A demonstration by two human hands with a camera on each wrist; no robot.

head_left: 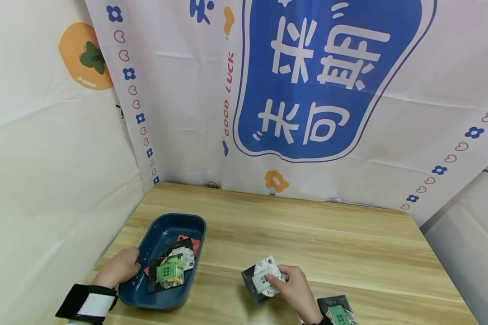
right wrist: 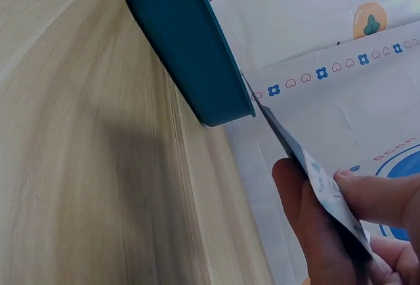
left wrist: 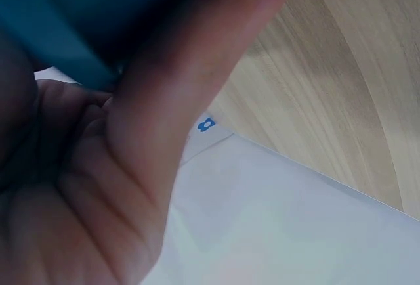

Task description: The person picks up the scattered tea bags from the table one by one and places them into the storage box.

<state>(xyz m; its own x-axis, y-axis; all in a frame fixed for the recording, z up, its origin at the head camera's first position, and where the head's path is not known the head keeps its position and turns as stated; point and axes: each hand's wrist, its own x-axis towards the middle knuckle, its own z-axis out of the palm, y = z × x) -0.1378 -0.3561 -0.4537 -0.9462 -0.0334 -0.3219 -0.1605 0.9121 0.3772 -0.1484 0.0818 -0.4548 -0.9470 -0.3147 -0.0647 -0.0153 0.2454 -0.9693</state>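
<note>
At five o'clock, nearest, a green-labelled packet (head_left: 338, 312) lies on the table (head_left: 236, 230). The right hand (head_left: 296, 289) pinches a white-labelled packet (head_left: 262, 280) between thumb and fingers, above the wood. At nine o'clock from it, the left hand (head_left: 119, 267) grips a blue tray (head_left: 162, 230), fingers curled round its edge; overlapping packets (head_left: 171, 273) lie inside. At twelve hangs a printed cloth (head_left: 183, 99)

Grips the tray (left wrist: 59, 42) with the left hand (left wrist: 131, 140), crossing in front of it with one thick, blurred digit slanting up toward the top edge. Shows just a shadowed blue part of the tray, at upper left. Reveals creases in the palm at lower left, dimming toward the left edge. To the right, shows the wooden table (left wrist: 348, 81) with streaked grain; below its slanting edge, white cloth (left wrist: 275, 232), with a blue flower (left wrist: 206, 125) near the hand.
</note>
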